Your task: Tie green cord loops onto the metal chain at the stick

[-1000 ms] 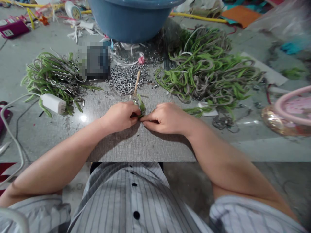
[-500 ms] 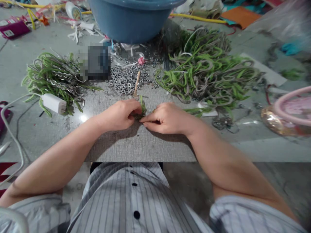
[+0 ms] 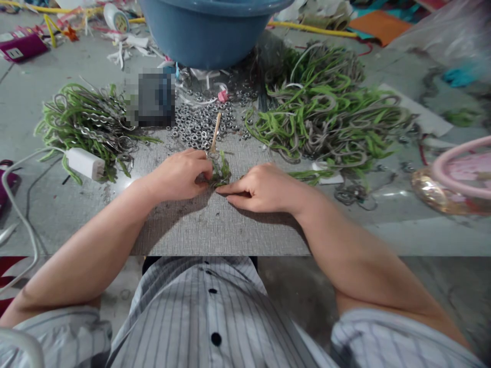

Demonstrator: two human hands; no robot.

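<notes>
Green cord [image 3: 222,176]: on the table [image 3: 199,230], between both hands, near the wooden stick [image 3: 216,132].
Left hand [image 3: 184,174]: narrow, fingers curled beside the cord; grip cannot be told.
Right hand [image 3: 264,188]: narrow, index fingertip at the cord; grip likewise unclear.
Handling: steady with one fingertip; adjust gently with the other hand.
Purple box [image 3: 31,46]: white label [image 3: 14,52], illegible from here.

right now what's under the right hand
Grey tabletop shows, partly shadowed, along the near edge of the right hand. Small green cord lies at its fingers. Anything directly beneath the palm is covered.
</notes>
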